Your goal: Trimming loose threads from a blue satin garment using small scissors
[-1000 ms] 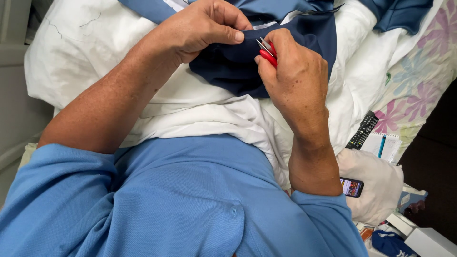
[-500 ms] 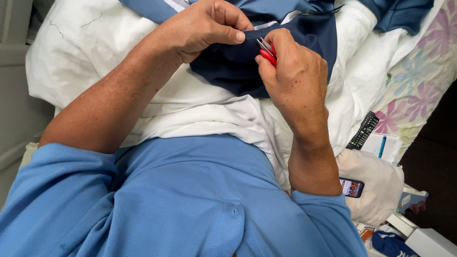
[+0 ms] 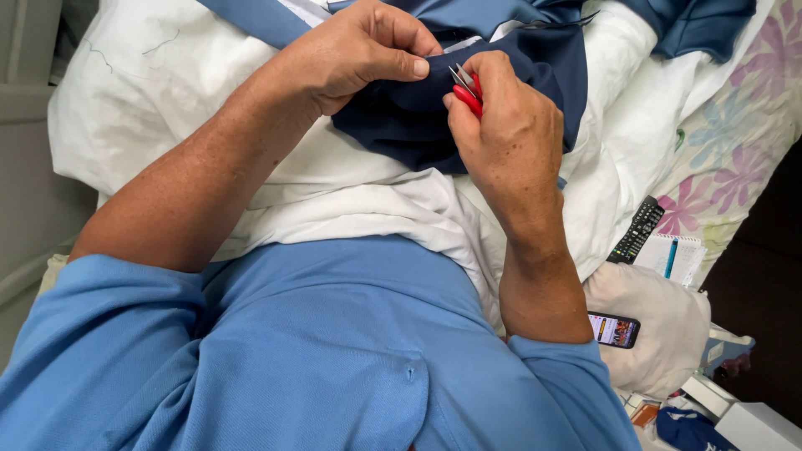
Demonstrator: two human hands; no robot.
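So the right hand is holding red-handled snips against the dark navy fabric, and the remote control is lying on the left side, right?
Not quite. The remote control lies on the right side, beside a notepad, as the head view shows. The right hand does hold the red-handled snips against the dark navy fabric.

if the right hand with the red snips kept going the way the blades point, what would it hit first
Most likely the left hand: the right hand aims the red-handled snips up and left, toward the left thumb pinching the dark blue fabric. Depth is unclear, so the fabric fold may come first.

Floral bedsheet [image 3: 735, 142] on right w/ remote [image 3: 637, 230], grey wall [image 3: 25, 108] left.
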